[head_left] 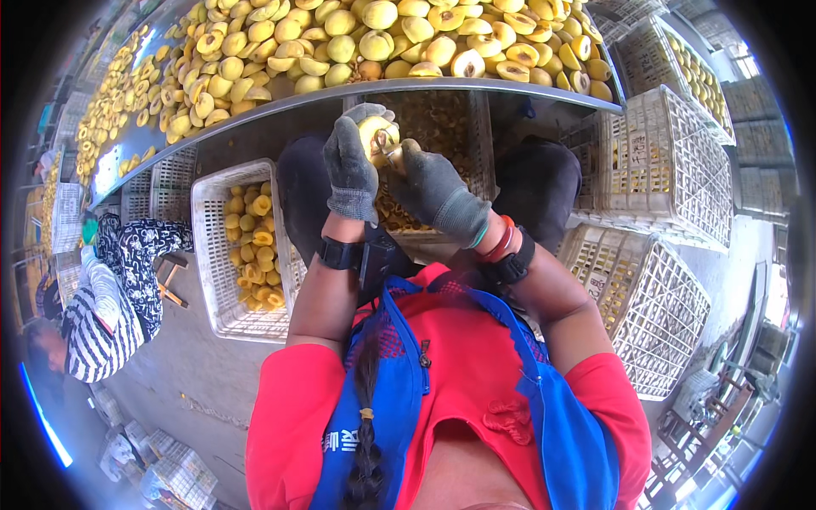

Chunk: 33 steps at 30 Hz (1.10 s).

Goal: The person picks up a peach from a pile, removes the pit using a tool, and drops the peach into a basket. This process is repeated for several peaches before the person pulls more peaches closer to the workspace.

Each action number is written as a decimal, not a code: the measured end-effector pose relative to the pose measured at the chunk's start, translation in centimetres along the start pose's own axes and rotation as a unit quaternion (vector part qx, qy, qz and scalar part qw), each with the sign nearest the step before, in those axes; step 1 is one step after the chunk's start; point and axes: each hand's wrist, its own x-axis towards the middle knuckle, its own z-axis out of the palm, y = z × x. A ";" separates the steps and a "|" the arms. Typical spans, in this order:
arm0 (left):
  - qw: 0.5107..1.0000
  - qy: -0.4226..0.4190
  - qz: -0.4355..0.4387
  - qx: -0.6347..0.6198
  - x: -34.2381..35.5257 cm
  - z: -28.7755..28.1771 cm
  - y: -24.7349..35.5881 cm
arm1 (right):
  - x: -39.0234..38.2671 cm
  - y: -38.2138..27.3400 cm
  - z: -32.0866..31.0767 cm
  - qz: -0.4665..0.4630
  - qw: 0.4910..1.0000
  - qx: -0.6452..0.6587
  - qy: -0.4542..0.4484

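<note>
My left hand, in a grey glove, is closed around a yellow peach half with its cut face toward my right hand. In my right hand, also gloved, is a small pitting tool whose metal end meets the reddish middle of the peach; the fingers cover most of its handle. Both hands are raised in front of the metal table edge. Below them, between my knees, a crate holds brownish pits and scraps.
A metal table heaped with peach halves spans the far side. To my left stands a white crate of peach halves. Stacked white crates rise on the right. A person in a striped top works at far left.
</note>
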 end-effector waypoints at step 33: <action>0.998 -0.043 0.010 0.036 -0.8 -2.3 -1.4 | -1.0 1.5 0.3 0.135 0.874 0.423 -0.199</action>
